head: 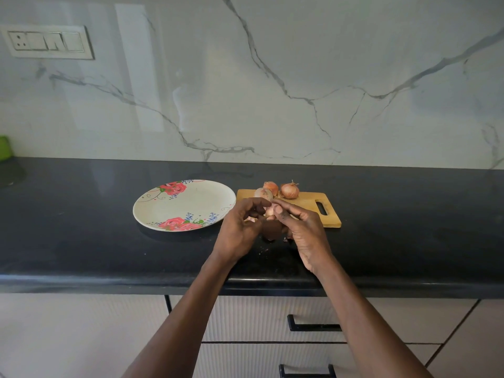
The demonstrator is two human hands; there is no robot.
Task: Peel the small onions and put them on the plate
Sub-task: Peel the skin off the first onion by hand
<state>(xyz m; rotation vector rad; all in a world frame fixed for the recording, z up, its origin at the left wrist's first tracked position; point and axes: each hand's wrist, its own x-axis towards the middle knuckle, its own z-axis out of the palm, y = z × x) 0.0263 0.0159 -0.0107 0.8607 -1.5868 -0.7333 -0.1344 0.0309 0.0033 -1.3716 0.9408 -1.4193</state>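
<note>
My left hand hangs over the front of the desk, fingers curled inward toward a small, pale, partly peeled onion; I cannot tell whether they actually touch it. My right hand meets it from the other side, thumb and fingertips pinching that same onion between the two hands, just above the near left corner of the cutting board. A dark scrap of peel hangs below the onion, between my hands.

Left of my hands, a round plate with rose patterns lies flat on the dark desk, its right rim just beside the board. On the board's far edge, three unpeeled onions sit close together: one nearest my fingers, one behind it, one to the right. The board's handle slot points right. On the wall at far left I see a switch panel; cabinet drawers run beneath the desk.
</note>
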